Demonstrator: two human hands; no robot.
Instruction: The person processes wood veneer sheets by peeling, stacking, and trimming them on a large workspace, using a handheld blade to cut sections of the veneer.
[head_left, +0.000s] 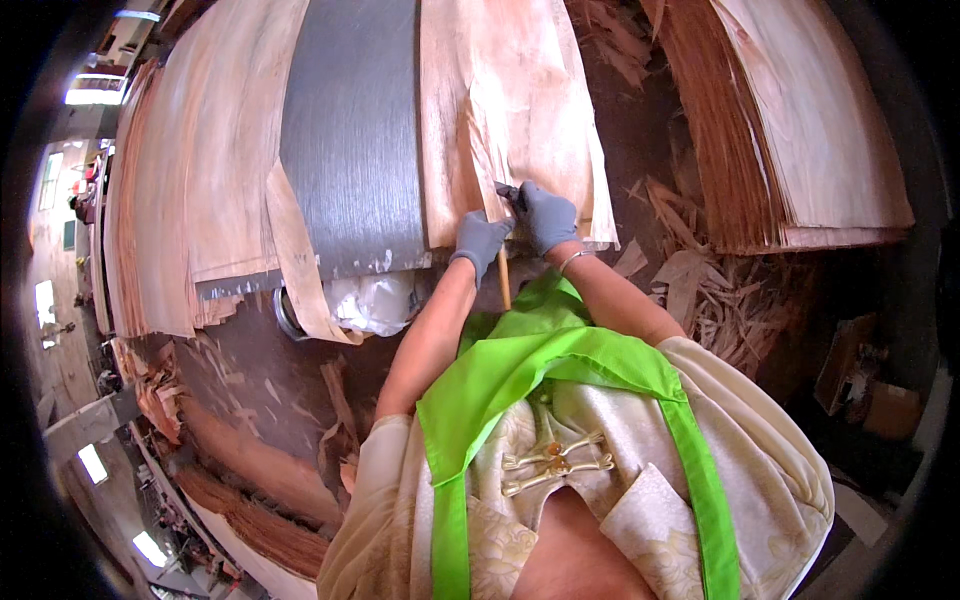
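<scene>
A pale wood veneer sheet (545, 90) lies in front of me on the bench, with a loose, lifted strip (487, 140) running down its middle. My left hand (482, 240), in a grey glove, is closed on the near end of that strip at the sheet's front edge. Just to the right, my right hand (547, 216), gloved alike, is closed around a small dark tool (507, 191) against the strip. Its exact kind is hidden by the fingers. Below the hands a thin yellowish stick (504, 282) points toward my green apron (540, 350); whether it is held is unclear.
Left of the sheet runs a dark grey board (352, 140), then more veneer sheets (235, 140). A tall veneer stack (820, 120) stands at the right. Wood scraps (730, 310) litter the floor. A white plastic bag (370, 303) sits under the bench edge beside a hanging strip (300, 255).
</scene>
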